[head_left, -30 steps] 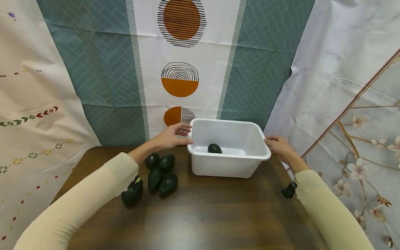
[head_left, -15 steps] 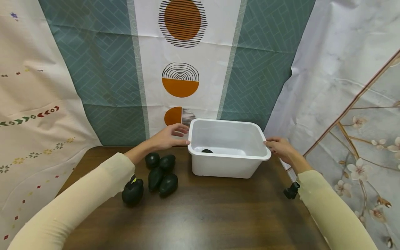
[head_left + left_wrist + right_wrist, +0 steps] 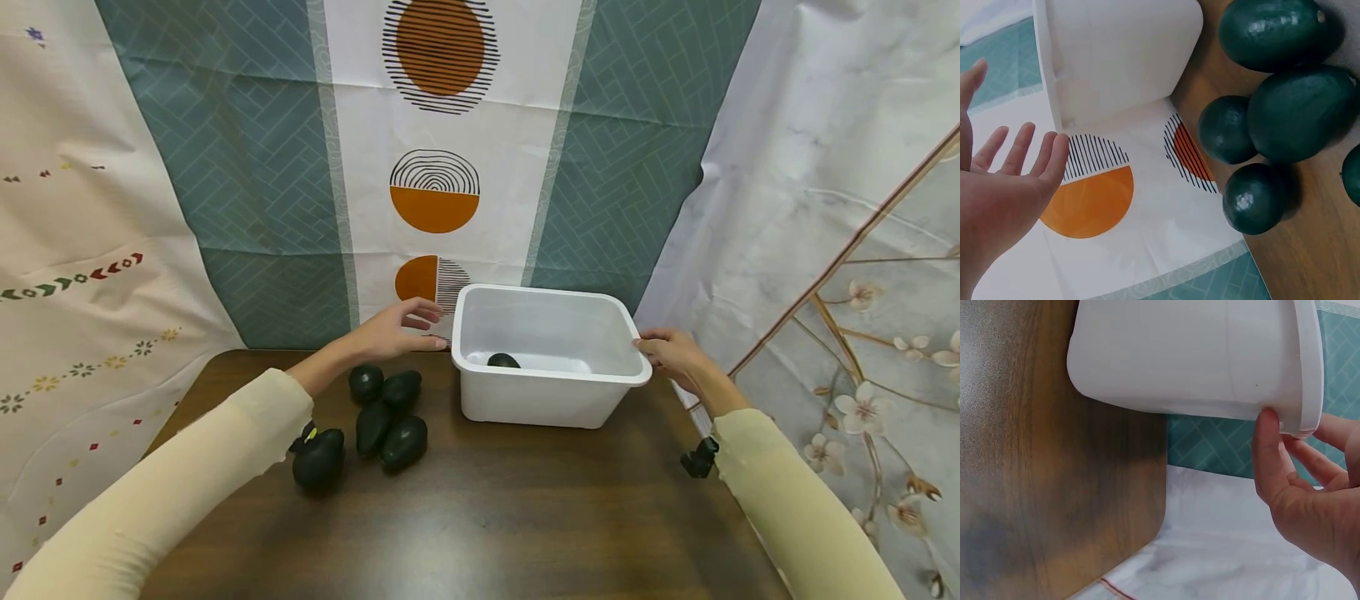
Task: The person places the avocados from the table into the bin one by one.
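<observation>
A white plastic tub (image 3: 532, 404) stands at the back of the brown table, with one dark green avocado (image 3: 503, 361) showing over its front rim. My right hand (image 3: 675, 352) pinches the tub's right rim; in the right wrist view a fingertip (image 3: 1267, 419) presses the wall just under the lip. Left of the tub, my left hand (image 3: 390, 332) hovers with loosely spread fingers and holds nothing. The left wrist view shows its palm (image 3: 1007, 200) and a gap to the tub wall (image 3: 1116, 56). Below that forearm lie several avocados (image 3: 405, 444), grouped on the table.
One avocado (image 3: 318, 460) lies a little apart, close to the left sleeve (image 3: 187, 475). The wooden table (image 3: 480, 517) stretches in front of the tub. A patterned cloth (image 3: 277, 200) hangs right behind the table's back edge, and a floral cloth (image 3: 847, 333) on the right.
My left hand has drawn away leftward from the tub's left rim. Inside the tub the avocado has shifted, dipping behind the front wall and showing again farther left. The right hand keeps its grip.
</observation>
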A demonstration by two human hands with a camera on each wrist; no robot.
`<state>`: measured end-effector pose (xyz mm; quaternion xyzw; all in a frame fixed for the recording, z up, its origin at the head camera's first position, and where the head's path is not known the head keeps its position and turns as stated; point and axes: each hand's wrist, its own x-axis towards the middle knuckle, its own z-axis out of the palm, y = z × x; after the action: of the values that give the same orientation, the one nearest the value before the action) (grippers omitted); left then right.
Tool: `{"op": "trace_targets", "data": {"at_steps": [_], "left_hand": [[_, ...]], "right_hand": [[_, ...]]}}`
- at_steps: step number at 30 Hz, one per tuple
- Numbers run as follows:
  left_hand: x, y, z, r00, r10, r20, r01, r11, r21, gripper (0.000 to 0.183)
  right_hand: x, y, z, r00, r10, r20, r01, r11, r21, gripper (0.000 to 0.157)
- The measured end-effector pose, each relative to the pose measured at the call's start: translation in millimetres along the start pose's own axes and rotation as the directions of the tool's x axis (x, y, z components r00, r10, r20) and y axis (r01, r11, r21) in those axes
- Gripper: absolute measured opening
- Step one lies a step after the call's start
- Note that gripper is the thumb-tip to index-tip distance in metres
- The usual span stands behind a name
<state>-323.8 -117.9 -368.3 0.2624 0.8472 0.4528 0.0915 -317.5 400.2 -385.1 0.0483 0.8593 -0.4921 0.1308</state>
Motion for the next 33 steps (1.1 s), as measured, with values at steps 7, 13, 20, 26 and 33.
{"op": "trace_targets", "data": {"at_steps": [7, 13, 20, 26, 33], "left_hand": [[-5.0, -10.6, -2.8, 1.000, -0.017, 0.004, 0.017, 1.000, 0.026, 0.068], [-10.3, -18.6, -4.2, 1.000, -0.006, 0.010, 0.006, 0.999, 0.034, 0.069], [-14.7, -26.7, -7.1, 0.999, -0.010, 0.031, 0.008, 0.998, 0.063, 0.072], [-19.4, -29.8, -8.7, 0.997, -0.032, 0.067, 0.026, 0.995, 0.097, 0.072], [-26.5, -39.6, -11.9, 0.996, -0.054, 0.075, 0.043, 0.989, 0.139, 0.072]], "right_hand": [[0.0, 0.8, 0.9, 1.000, -0.003, -0.011, 0.003, 1.000, 0.006, 0.062], [-0.5, -0.4, 1.7, 1.000, -0.006, -0.020, 0.006, 1.000, 0.006, 0.064], [-1.0, -0.8, 2.0, 1.000, -0.003, -0.027, 0.003, 1.000, 0.002, 0.064], [-1.1, 0.1, 1.4, 0.999, -0.006, -0.033, 0.006, 1.000, 0.003, 0.063], [-1.1, -1.4, 2.6, 0.999, -0.011, -0.045, 0.010, 1.000, -0.008, 0.062]]}}
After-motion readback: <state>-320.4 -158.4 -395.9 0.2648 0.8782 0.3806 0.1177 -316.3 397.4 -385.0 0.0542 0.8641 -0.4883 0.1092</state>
